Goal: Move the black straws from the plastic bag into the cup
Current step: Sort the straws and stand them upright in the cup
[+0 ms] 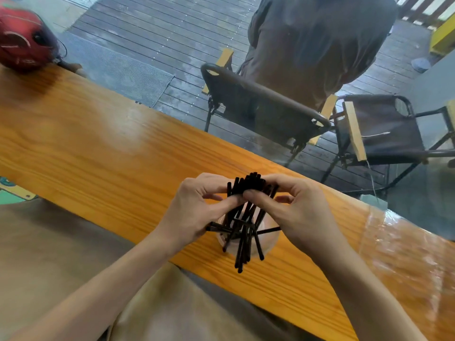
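Note:
A bunch of black straws [243,232] stands in a clear plastic cup [268,243] on the wooden counter [98,148]. Their lower ends fan out toward me over the cup's rim. My left hand [197,212] and my right hand [295,207] both pinch the upper ends of the bunch from either side, just above the cup. The clear plastic bag [406,252] lies flat on the counter to the right of my right hand; I cannot tell whether any straws are in it.
A red helmet [22,43] rests at the counter's far left end. Beyond a glass pane, two dark folding chairs [261,107] stand on a wet deck, and a person in a grey jacket [317,45] stands behind them.

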